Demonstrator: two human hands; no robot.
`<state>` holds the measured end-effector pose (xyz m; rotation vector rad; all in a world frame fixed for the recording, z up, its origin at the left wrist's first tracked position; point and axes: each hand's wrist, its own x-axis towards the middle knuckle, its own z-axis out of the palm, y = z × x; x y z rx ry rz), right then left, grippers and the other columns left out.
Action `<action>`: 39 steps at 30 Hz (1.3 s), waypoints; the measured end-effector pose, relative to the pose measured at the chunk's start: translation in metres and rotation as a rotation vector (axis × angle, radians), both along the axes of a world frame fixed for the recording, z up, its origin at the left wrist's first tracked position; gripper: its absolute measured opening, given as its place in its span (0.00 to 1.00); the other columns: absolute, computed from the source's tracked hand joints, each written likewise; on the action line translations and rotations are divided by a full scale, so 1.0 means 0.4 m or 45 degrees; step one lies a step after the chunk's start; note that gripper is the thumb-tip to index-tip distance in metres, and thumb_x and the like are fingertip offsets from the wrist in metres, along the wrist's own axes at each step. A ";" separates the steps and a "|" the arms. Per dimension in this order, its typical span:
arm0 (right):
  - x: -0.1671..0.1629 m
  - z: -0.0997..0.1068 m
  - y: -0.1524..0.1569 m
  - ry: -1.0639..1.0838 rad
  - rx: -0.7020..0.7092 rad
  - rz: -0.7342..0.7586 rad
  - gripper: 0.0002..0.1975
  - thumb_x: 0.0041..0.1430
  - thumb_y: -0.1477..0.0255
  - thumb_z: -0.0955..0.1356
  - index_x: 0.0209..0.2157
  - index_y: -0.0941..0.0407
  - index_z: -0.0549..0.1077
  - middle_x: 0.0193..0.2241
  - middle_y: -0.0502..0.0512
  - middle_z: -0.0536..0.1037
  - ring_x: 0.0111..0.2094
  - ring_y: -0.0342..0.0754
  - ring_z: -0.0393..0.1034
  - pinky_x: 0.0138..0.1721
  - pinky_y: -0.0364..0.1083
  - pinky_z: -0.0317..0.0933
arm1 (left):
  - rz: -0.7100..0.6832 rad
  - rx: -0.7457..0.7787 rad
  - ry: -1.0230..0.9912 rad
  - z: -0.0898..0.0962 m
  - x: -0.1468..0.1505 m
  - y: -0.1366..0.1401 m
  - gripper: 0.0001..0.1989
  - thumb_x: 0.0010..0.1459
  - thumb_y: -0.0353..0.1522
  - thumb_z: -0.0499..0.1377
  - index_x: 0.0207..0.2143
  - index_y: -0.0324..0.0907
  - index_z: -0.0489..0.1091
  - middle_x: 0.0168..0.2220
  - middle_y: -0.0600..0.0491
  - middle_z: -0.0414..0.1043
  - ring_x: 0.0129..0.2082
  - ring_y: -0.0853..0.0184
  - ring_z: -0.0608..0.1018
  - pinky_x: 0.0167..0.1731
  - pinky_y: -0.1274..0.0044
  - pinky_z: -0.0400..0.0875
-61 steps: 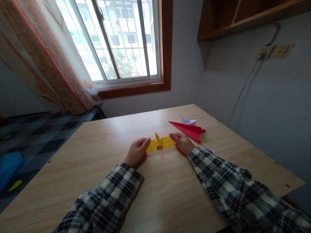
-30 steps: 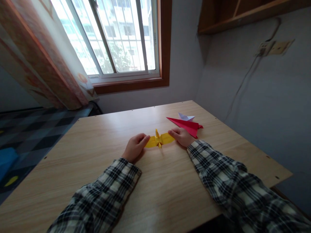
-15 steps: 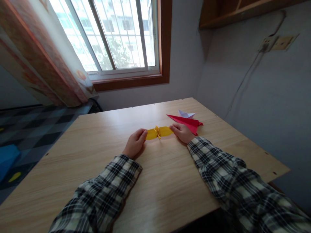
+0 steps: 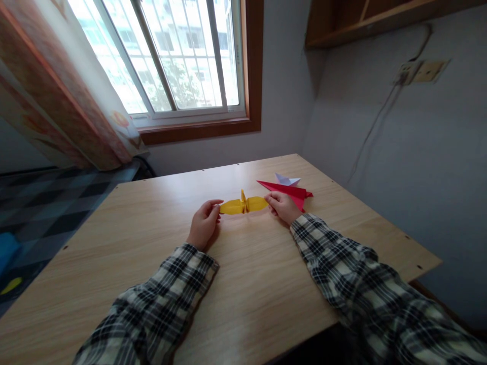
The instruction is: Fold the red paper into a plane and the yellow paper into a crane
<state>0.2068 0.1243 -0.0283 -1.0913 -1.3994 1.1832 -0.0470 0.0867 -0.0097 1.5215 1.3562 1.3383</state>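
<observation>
A yellow folded paper crane (image 4: 231, 207) is stretched between my two hands just above the table (image 4: 243, 284), its wings spread sideways and narrow folded points at its middle. My left hand (image 4: 204, 223) pinches the tip of the left wing. The right wing's tip is between the thumb and fingers of my right hand (image 4: 282, 206). Right behind that hand lies a red paper plane (image 4: 291, 191), partly covered by it. A small white paper boat (image 4: 287, 180) sits just beyond the plane.
A window (image 4: 182, 66) with bars and a curtain (image 4: 64, 86) are at the back left. On the right wall are a socket (image 4: 409, 72) with a hanging cord and a wooden shelf (image 4: 342, 25) above. Left of the table is a checked surface (image 4: 34, 238) with a blue object (image 4: 8, 249).
The crane has turned so that one folded point stands up at its middle, and its wings look more curved. Both hands keep their pinch. The whole view has shifted slightly.
</observation>
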 end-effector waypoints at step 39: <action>-0.065 -0.005 0.062 0.377 -0.297 -0.342 0.15 0.62 0.85 0.63 0.48 0.62 0.72 0.49 0.64 0.77 0.35 0.42 0.79 0.31 0.39 0.76 | 0.024 -0.101 -0.028 -0.014 0.007 0.006 0.18 0.54 0.42 0.58 0.41 0.39 0.74 0.25 0.56 0.67 0.22 0.70 0.69 0.21 0.80 0.61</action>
